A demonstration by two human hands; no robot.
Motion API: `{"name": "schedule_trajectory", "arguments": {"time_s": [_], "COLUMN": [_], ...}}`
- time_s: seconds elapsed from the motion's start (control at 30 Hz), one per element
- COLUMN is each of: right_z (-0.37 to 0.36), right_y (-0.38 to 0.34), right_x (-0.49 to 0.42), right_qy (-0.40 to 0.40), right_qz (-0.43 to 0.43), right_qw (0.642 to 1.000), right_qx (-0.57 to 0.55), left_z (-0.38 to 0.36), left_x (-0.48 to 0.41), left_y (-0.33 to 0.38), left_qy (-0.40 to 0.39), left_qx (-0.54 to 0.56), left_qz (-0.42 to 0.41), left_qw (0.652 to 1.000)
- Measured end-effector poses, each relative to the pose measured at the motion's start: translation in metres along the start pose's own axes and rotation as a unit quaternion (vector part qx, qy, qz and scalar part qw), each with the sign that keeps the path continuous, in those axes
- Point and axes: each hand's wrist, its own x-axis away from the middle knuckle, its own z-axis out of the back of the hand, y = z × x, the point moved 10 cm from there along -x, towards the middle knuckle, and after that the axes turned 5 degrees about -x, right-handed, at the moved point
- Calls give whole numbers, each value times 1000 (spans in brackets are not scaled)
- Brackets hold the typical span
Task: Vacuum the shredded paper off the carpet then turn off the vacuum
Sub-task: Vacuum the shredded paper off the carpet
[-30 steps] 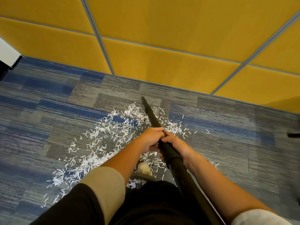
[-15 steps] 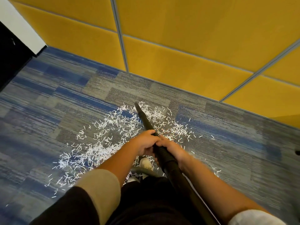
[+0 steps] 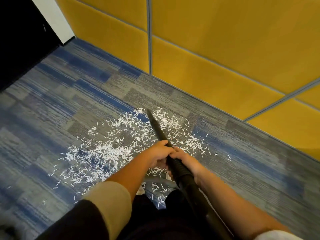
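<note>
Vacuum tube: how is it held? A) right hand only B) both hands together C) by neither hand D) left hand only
B: the left hand and right hand both grip the vacuum tube, side by side, above the shredded paper on the carpet.

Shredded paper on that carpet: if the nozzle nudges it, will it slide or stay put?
Probably very light: the shredded paper is thin little strips, loosely scattered. A nudge from the black nozzle would likely flick strips aside, not shift one clump. The ribbed carpet may snag some.
</note>
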Motion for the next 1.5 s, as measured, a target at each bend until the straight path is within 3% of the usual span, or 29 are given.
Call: {"name": "schedule_trajectory", "arguments": {"time_s": [0.33, 0.67, 1.5], "right_z": [65, 102, 35], "right_y": [-36, -38, -39], "right_x": [12, 11, -3], "right_qy": [8, 17, -80], "right_qz": [-10, -30, -65], "right_qw": [1000, 999, 989], "right_qx": [0, -3, 104], "left_z": [-52, -82, -31], "left_x": [-15, -28, -20], "left_y": [52, 61, 21], "left_qy": [10, -3, 51], "left_qx": [9, 20, 101], "left_qz": [-23, -2, 15], "left_qw": [1000, 1000, 994]}}
